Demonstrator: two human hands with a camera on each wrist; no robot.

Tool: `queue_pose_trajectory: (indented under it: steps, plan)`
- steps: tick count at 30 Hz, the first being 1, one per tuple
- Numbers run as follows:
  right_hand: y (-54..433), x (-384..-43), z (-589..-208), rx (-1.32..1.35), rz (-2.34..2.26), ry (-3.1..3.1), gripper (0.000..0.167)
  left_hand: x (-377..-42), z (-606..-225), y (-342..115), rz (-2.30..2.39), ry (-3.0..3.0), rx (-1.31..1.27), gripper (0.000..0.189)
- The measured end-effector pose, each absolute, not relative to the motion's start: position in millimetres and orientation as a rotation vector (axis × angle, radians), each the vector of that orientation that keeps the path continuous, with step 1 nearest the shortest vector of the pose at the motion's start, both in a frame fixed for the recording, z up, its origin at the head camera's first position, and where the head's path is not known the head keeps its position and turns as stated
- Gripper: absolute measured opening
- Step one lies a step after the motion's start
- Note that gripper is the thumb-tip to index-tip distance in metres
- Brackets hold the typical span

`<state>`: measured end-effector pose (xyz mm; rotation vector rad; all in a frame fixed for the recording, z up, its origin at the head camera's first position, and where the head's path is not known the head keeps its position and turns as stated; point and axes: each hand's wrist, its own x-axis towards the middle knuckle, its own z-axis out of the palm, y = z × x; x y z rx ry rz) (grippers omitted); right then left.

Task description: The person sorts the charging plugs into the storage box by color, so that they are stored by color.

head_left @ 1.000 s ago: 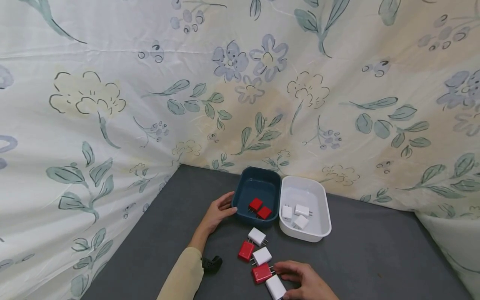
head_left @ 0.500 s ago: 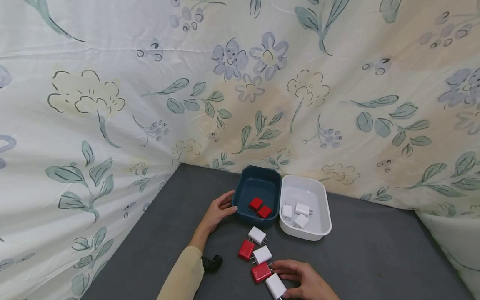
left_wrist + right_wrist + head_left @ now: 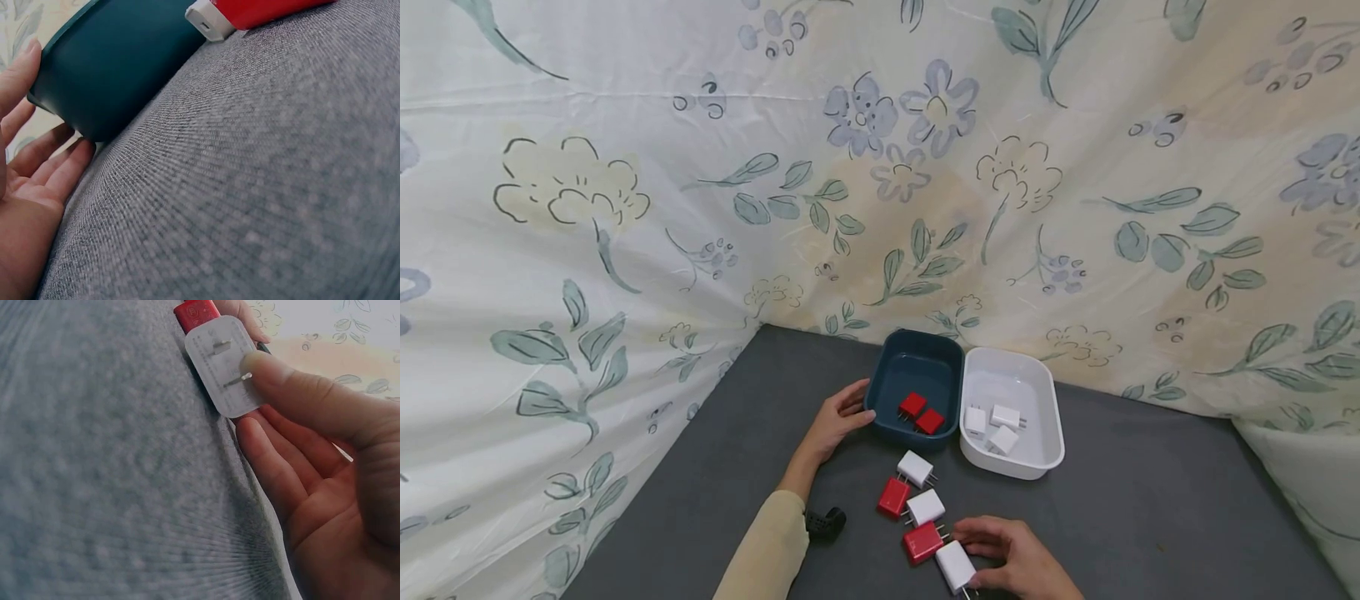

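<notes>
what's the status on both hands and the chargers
Left hand touching dark blue bin. Right hand gripping nearest white charger. Red charger close beside it, might get nudged.

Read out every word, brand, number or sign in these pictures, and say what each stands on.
No text is legible.
White charger at the right hand: faint fine print on its prong face, too blurred to read.
Red charger just beyond it: a small mark, too blurred to make out.
Other chargers: any print is too small to tell.
Dark blue bin, white bin: no lettering visible.
</notes>
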<state>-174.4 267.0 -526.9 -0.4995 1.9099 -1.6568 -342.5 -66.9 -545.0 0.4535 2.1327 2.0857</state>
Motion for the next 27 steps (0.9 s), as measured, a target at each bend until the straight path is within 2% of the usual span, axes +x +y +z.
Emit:
queue_pose_trajectory:
  steps: [15, 27]
  plan:
    - [268, -173, -526, -0.516, -1.676, 1.873, 0.062, -342, -545, -68, 2.097, 2.114, 0.466, 0.065]
    - [269, -172, -524, -0.449, -1.718, 1.862, 0.062, -331, -521, -70, 2.037, 2.108, 0.474, 0.068]
